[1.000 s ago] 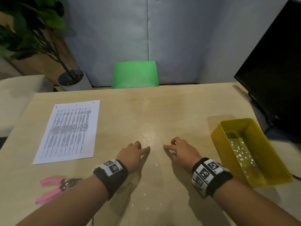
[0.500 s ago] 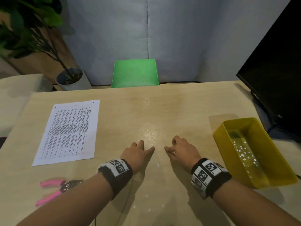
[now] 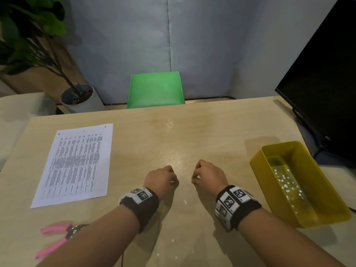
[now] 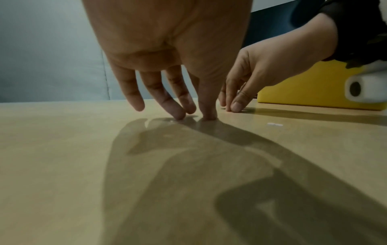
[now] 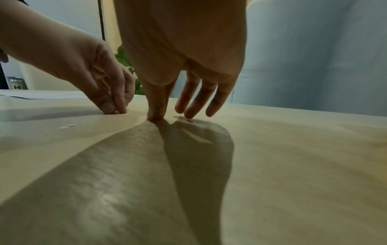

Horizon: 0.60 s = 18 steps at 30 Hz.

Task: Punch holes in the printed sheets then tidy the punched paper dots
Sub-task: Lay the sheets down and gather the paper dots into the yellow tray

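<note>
Both hands are working side by side at the middle of the table, fingertips pointing down onto the wood. The left hand is pressing thumb and forefinger together on the surface, pinching at a tiny paper dot (the right wrist view is showing a pale speck just under those tips), while its other fingers are hanging loosely curled. The right hand is doing much the same, thumb and forefinger closing on the tabletop; whether a dot is actually caught between them I cannot tell. A couple more dots are lying loose on the table near the hands, and others are scattered nearer the front edge. The yellow tray is sitting to the right, with many white dots already lying in its bottom. The printed sheet is lying flat at the left, holes showing along its far edge, and the pink-handled punch is resting near the left forearm.
</note>
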### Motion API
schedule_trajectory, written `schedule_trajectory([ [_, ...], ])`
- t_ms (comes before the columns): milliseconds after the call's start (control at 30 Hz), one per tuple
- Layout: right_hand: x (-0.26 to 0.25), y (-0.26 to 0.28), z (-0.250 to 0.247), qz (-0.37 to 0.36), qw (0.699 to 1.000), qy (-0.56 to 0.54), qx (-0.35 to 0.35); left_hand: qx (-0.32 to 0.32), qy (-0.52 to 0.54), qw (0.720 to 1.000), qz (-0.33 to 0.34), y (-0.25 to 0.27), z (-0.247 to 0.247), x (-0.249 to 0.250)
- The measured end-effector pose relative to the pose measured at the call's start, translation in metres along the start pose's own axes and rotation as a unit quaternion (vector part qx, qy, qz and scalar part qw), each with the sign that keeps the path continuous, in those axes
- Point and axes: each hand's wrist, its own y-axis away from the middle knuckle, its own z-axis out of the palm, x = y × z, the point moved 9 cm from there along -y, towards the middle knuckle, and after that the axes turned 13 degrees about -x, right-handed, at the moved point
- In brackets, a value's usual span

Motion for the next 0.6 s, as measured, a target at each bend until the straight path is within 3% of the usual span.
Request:
schedule_trajectory([
  [133, -0.001, -0.004, 0.003, -0.019, 1.000, 0.012, 0.005, -0.005, -0.053, 0.998, 0.026, -0.007, -0.001, 0.006],
  [233, -0.001, -0.005, 0.006, -0.028, 1.000, 0.012, 0.003, 0.000, -0.005, 1.000, 0.030, -0.009, -0.003, 0.001],
  [367, 0.010, -0.005, 0.004, -0.019, 0.997, -0.073, -0.005, 0.019, 0.075, 0.997, 0.009, -0.010, -0.012, -0.003],
  [600, 0.016, -0.002, 0.001, -0.027, 0.996, -0.086, 0.003, 0.038, 0.103, 0.994, 0.010, -0.016, -0.023, 0.002],
])
